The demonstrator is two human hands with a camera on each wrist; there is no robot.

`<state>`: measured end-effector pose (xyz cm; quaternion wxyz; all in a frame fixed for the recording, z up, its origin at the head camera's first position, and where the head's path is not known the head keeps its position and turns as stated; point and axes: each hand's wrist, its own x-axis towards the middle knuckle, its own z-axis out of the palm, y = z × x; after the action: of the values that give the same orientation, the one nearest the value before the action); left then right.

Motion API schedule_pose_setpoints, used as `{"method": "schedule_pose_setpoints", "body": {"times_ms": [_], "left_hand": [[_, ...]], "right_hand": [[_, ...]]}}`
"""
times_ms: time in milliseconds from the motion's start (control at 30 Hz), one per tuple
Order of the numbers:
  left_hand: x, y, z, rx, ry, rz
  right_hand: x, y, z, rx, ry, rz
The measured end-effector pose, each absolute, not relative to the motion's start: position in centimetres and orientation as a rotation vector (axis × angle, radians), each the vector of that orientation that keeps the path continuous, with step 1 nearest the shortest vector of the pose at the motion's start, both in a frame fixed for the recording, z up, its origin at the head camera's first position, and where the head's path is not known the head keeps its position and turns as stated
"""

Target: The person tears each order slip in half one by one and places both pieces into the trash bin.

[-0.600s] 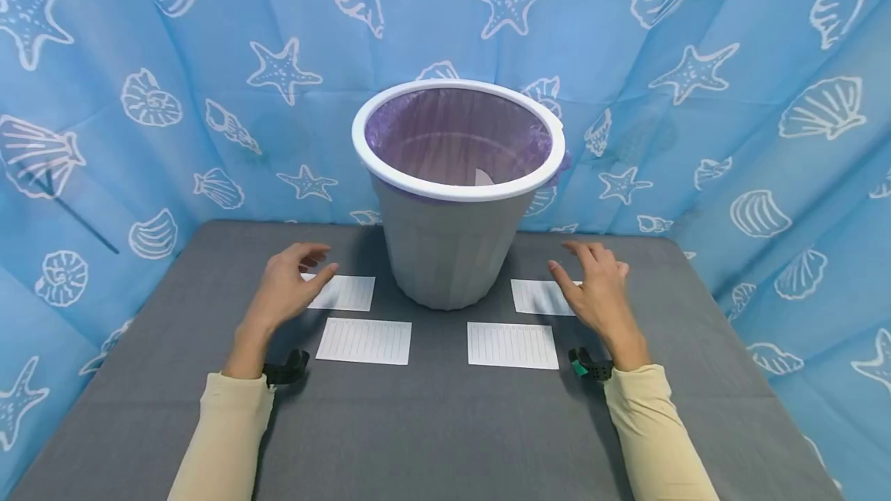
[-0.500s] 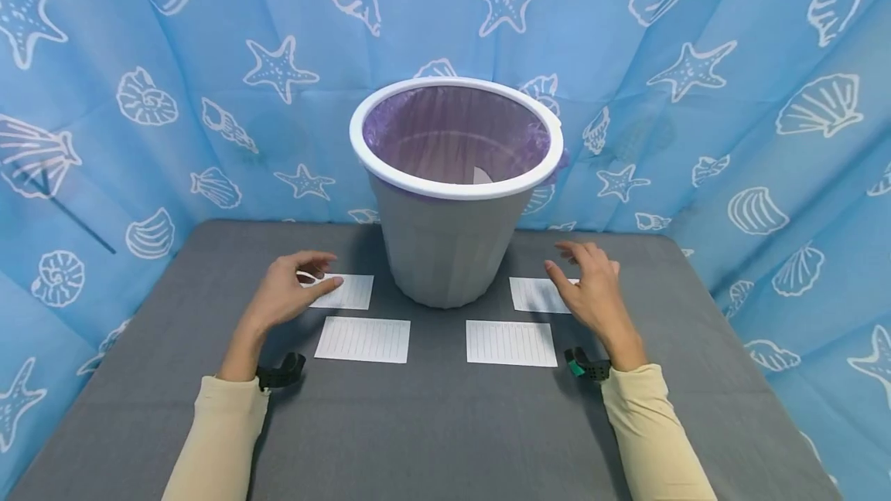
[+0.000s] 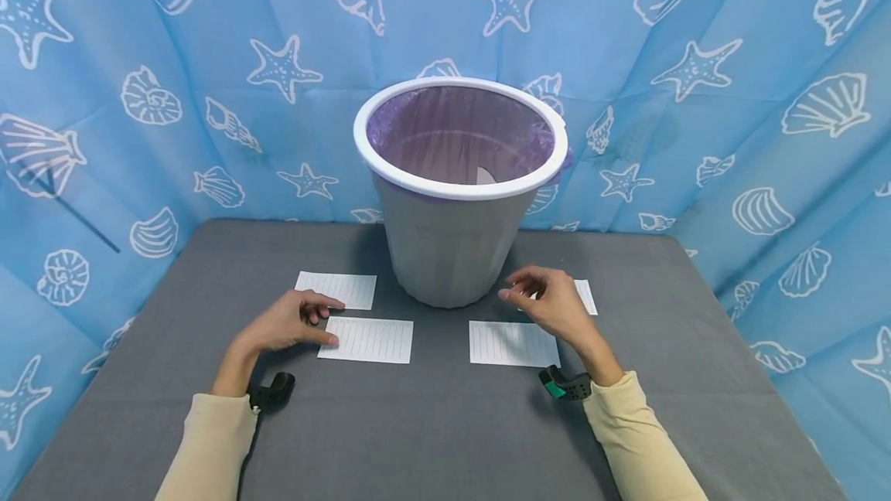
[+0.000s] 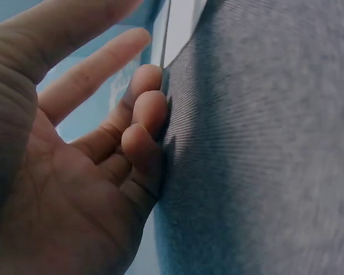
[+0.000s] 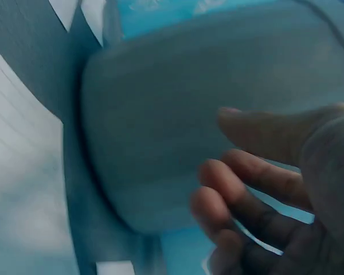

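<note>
My left hand (image 3: 292, 322) reaches to the left edge of the near left sheet of lined paper (image 3: 376, 340), thumb over the sheet and nothing gripped. In the left wrist view its fingers (image 4: 142, 143) are bent close to the cloth, thumb and index apart. The far left sheet (image 3: 341, 287) lies just beyond. My right hand (image 3: 553, 304), loosely bent and holding nothing, hovers over the far right sheet (image 3: 587, 296), partly covering it. Closer to me lies the near right sheet (image 3: 513, 342), shaded by that hand. Between the hands stands a grey bin (image 3: 452, 246).
A purple liner (image 3: 428, 134) lines the bin, under its white rim (image 3: 455, 190); a white piece (image 3: 485, 175) shows inside. The table (image 3: 431, 431) has a grey cloth. Behind it hangs a blue curtain (image 3: 431, 14) with shells and starfish.
My left hand has come nearer, from the far left sheet to the near left one. The right hand has shifted left and nearer, its fingers turning toward the bin. The sheets stay put.
</note>
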<state>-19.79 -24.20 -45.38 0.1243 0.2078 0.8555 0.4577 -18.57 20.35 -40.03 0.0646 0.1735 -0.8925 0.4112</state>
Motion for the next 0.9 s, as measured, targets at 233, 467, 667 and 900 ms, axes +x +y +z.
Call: {"method": "schedule_pose_setpoints", "body": {"times_ms": [233, 467, 667, 900], "left_hand": [[-19.9, -23.5, -45.7, 0.604, 2.518, 1.276], [-19.9, -23.3, -45.7, 0.561, 2.517, 1.247], [-19.7, -23.4, -45.8, 0.56, 2.511, 1.219], [-19.8, -23.1, -45.7, 0.563, 2.502, 1.205]], "right_hand": [[-17.6, 16.3, -41.1, 0.788, -2.828, 1.397], [-16.4, 10.5, -43.8, 0.851, -2.789, 1.465], [-16.4, 7.2, -45.3, 0.764, -2.87, 1.352], [-16.5, 5.8, -45.5, 0.676, -2.995, 1.087]]}}
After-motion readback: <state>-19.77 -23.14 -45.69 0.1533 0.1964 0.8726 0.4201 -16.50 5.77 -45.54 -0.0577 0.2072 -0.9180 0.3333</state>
